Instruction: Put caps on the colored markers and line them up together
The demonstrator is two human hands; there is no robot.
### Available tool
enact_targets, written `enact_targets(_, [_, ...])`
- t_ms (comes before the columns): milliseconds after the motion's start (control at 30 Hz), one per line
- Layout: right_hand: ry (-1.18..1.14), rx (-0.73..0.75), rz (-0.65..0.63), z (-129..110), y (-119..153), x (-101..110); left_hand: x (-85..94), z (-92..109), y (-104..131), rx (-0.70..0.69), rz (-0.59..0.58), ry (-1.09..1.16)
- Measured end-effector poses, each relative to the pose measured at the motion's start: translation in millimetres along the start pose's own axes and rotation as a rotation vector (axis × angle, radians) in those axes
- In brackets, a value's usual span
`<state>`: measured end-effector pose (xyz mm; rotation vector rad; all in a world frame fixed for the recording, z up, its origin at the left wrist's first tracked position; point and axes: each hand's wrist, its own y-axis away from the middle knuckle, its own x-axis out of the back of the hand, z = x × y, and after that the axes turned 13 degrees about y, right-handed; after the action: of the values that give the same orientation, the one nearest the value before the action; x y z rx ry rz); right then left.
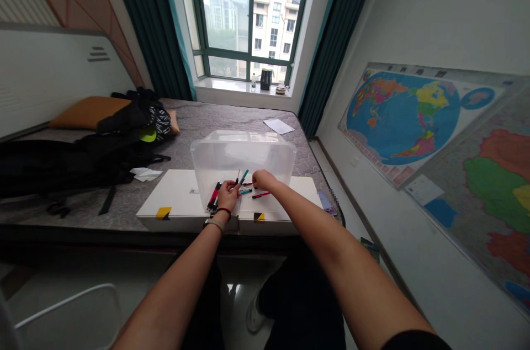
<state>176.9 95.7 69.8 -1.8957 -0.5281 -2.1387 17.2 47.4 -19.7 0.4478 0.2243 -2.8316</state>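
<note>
My left hand [227,195], with a dark band and a watch-like band on the wrist, is closed around a teal pen [244,176] and a thin dark pen [237,176], both pointing up. Just right of it, my right hand [264,179] has its fingers curled down; whatever is in them is hidden. A red pen [247,184] lies by its fingertips. Below rest another teal pen [246,191] and a red-and-black pen [260,195]. Left of my left hand is a bunch of red and black pens [213,195]. All are on two white boxes [174,195].
A clear plastic bin [244,154] stands right behind my hands. The boxes lie on a grey mattress [199,115] with a paper sheet [279,126], crumpled tissue [146,174], black bags [83,162] and an orange pillow [89,112]. Wall maps [403,112] hang at right.
</note>
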Motion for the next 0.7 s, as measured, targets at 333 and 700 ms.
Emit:
enact_targets(333, [0.046, 0.126, 0.057, -28, -5, -11, 1.4, 1, 1, -0.073, 0.078, -0.06])
enact_targets(700, [0.008, -0.025, 0.066, -51, -11, -19, -0.7, 3, 1, -0.101, 0.116, -0.034])
